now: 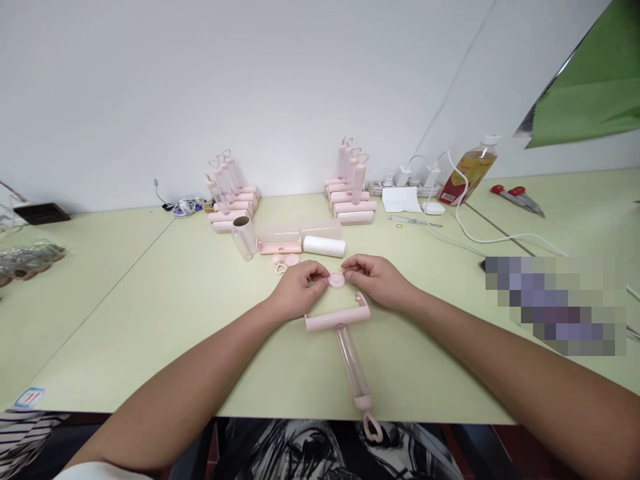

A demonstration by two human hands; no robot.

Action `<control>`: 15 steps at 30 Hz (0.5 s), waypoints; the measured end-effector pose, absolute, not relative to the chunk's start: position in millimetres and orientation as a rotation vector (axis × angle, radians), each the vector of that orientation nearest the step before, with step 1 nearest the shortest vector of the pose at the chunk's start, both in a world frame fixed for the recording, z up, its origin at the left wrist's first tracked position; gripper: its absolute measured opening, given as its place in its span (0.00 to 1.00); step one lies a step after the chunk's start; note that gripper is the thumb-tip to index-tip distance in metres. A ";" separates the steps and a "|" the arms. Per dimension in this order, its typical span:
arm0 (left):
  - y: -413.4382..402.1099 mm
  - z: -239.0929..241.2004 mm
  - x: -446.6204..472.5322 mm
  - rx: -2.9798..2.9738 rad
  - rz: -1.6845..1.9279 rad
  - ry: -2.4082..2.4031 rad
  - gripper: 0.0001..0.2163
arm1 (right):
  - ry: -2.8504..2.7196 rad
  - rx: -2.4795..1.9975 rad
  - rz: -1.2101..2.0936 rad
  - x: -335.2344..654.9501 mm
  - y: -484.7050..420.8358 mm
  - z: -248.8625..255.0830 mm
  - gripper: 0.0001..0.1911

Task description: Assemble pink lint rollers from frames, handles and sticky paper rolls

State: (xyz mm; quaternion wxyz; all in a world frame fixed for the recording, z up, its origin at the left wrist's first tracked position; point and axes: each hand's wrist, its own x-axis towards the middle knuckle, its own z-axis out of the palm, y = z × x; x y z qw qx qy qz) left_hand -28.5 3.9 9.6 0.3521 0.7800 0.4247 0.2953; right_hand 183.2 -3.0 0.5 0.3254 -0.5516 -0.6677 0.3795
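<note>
Pinched at its rim by both the left hand (295,288) and right hand (379,279), the pink round cap (337,281) stays level, seemingly for turning. Just below lies the lint roller frame (337,319), handle toward the person. Beyond the grip lie spare caps (284,261) and a white paper roll (324,246).

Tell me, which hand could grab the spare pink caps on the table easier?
Probably the left hand: the spare pink caps lie just beyond its knuckles, while the right hand sits farther off. Both hands pinch the round pink disc, so one must let go.
</note>
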 end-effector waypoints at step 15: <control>3.7 9.8 -28.8 1.995 0.750 1.106 0.07 | -1.756 -1.415 0.832 183.8 -2.5 2.2 0.17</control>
